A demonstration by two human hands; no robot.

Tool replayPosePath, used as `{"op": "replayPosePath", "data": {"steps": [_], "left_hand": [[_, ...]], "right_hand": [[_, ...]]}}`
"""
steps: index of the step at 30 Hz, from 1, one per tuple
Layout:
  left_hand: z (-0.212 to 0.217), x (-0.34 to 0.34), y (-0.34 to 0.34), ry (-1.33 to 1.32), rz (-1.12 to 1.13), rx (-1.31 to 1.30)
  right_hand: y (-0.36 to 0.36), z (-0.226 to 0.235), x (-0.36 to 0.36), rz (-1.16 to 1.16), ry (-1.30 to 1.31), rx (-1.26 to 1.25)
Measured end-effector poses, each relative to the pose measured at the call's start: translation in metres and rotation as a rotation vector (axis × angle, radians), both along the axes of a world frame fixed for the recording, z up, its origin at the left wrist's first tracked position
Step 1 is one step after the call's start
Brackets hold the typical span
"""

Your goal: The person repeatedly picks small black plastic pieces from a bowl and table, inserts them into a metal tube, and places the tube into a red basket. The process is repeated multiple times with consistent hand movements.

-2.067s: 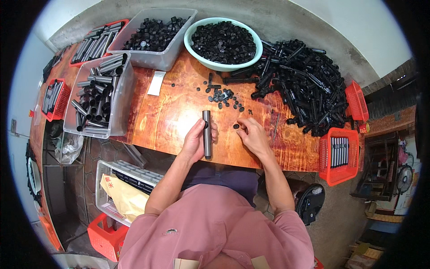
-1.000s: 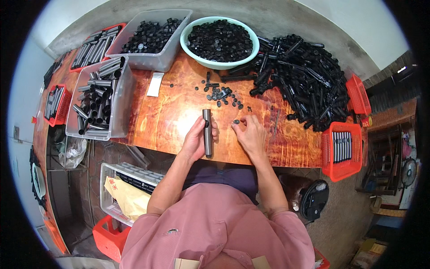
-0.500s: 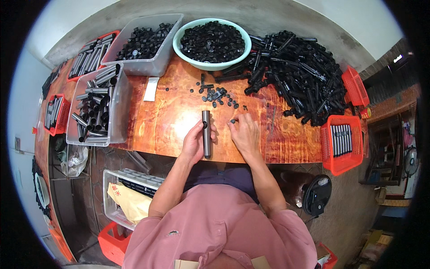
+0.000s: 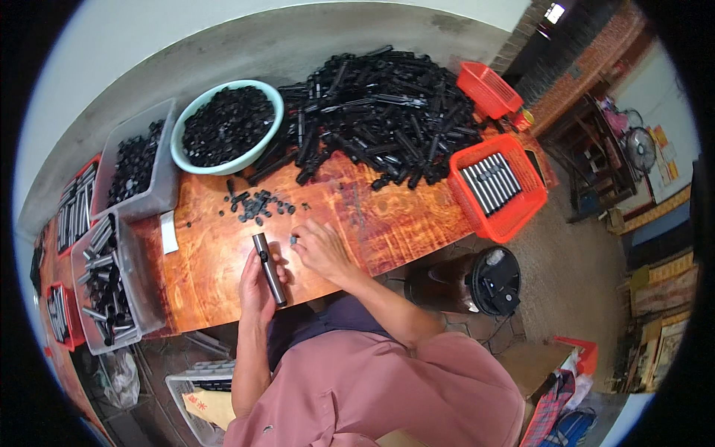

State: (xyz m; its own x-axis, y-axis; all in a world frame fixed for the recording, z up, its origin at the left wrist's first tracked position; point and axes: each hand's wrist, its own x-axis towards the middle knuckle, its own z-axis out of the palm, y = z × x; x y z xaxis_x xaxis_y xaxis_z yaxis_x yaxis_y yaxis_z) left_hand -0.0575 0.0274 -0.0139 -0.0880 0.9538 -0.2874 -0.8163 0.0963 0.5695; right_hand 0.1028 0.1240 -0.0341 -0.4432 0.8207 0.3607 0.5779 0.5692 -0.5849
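My left hand (image 4: pixel 254 290) is wrapped round a shiny grey metal tube (image 4: pixel 275 285) with a dark notch in its side. The tube leans, its upper end toward the far left, over the front edge of the wooden table (image 4: pixel 387 223). Close by on the right, my right hand (image 4: pixel 324 252) pinches a small dark cap (image 4: pixel 293 240) between thumb and fingertips, apart from the tube. Beyond both hands lie several loose black caps (image 4: pixel 261 205) on the wood.
A pale green basin (image 4: pixel 176 141) of black caps stands at the back, beside a heap of black plastic parts (image 4: pixel 387 112). At left, a clear bin (image 4: pixel 153 298) holds metal tubes. A red basket (image 4: pixel 521 216) with a row of tubes sits at the right table edge.
The view has turned, so the table and bins appear farther left and tilted. My left hand still holds the tube, my right hand the small cap.
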Motion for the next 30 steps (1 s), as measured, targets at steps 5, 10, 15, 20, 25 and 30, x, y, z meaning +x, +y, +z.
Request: {"op": "replayPosePath", "data": {"steps": [5, 10, 15, 20, 25, 30], "left_hand": [[-0.001, 0.014, 0.004, -0.045, -0.023, 0.017], [-0.01, 0.018, 0.004, -0.013, -0.07, -0.01], [-0.022, 0.019, -0.001, 0.024, -0.104, 0.052], [-0.017, 0.019, -0.004, 0.019, -0.058, 0.033], [-0.015, 0.02, -0.003, -0.02, -0.032, 0.039], [-0.014, 0.021, -0.002, -0.002, -0.04, 0.042]], "right_hand": [[0.001, 0.007, 0.008, 0.052, -0.009, -0.037], [-0.009, 0.016, 0.025, 0.014, 0.14, 0.006], [-0.02, 0.035, 0.02, 0.145, 0.141, 0.006], [-0.025, 0.034, 0.013, 0.196, 0.146, 0.028], [-0.026, 0.036, 0.011, 0.178, 0.18, 0.038], [-0.027, 0.042, 0.009, 0.203, 0.15, 0.051]]}}
